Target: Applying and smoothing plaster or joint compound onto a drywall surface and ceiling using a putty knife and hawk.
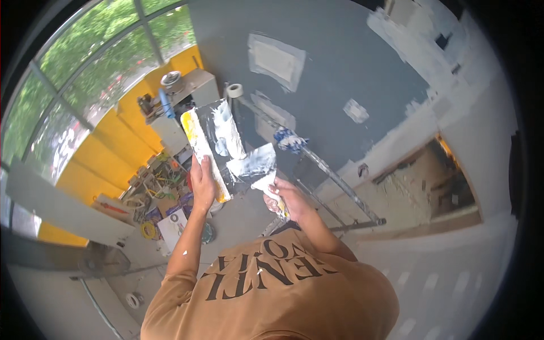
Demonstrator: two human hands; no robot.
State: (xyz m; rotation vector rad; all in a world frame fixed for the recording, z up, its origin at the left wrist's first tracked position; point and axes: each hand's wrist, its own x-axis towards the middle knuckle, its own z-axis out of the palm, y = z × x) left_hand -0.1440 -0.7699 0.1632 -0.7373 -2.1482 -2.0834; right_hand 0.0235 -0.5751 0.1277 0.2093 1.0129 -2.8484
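My left hand [204,184] is closed round the yellow-and-white handle edge of a wide plastering blade [217,133], its dark face smeared with white filler. In my right hand [290,198] is a putty knife [253,165], gripped by its white, filler-caked handle. The knife's broad blade, coated with white filler, lies over or against the lower right edge of the wide blade; whether they touch is hard to tell. Both tools are held up in front of my chest.
A scaffold rail [340,184] with a blue-and-white rag [290,140] and a tape roll [234,90] runs close by on the right. Beyond stands a grey wall [328,62] with white filler patches. Tools and materials [156,190] litter the floor at left, below a cabinet [198,85].
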